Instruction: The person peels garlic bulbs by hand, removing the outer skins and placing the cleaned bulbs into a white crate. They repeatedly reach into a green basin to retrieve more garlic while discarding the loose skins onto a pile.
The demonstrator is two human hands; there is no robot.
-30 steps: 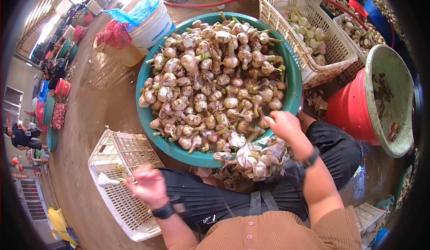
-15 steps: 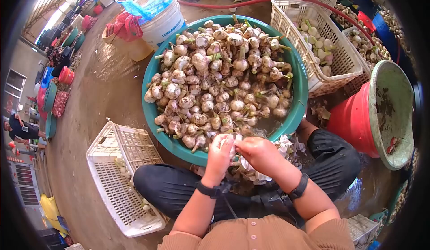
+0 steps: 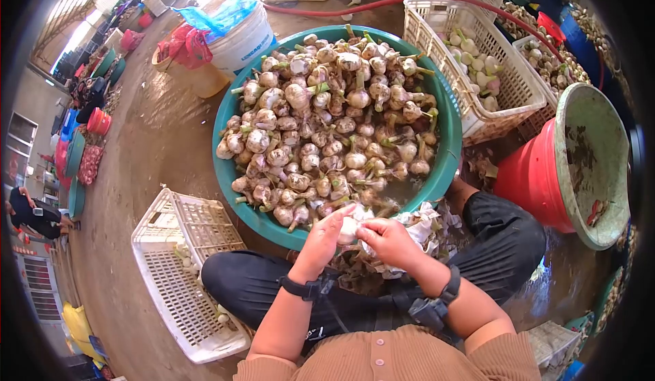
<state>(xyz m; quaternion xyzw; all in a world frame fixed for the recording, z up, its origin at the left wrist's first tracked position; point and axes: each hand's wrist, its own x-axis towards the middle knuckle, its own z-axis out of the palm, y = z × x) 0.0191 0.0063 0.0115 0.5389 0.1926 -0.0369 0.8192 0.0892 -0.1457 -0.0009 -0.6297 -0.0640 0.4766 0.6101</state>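
Under and around grip: wet brown floor (image 3: 157, 149), running far left to pale grey wall (image 3: 42, 101) of long room. Just beyond grip: wide round green plastic tub (image 3: 449, 142), murky water, heaped dirt-streaked garlic bulbs (image 3: 321, 128). Beyond, to right: cream slatted plastic crate (image 3: 505, 123). Well right: round tub, red outside, greenish inside (image 3: 532, 183). Left: white slatted crate (image 3: 170, 299). Close right: papery white peelings (image 3: 426, 227). Left hand (image 3: 323, 239) and right hand (image 3: 390, 239) pinching pale peeled-looking bulb (image 3: 348, 231) between fingers, near tub's rim.
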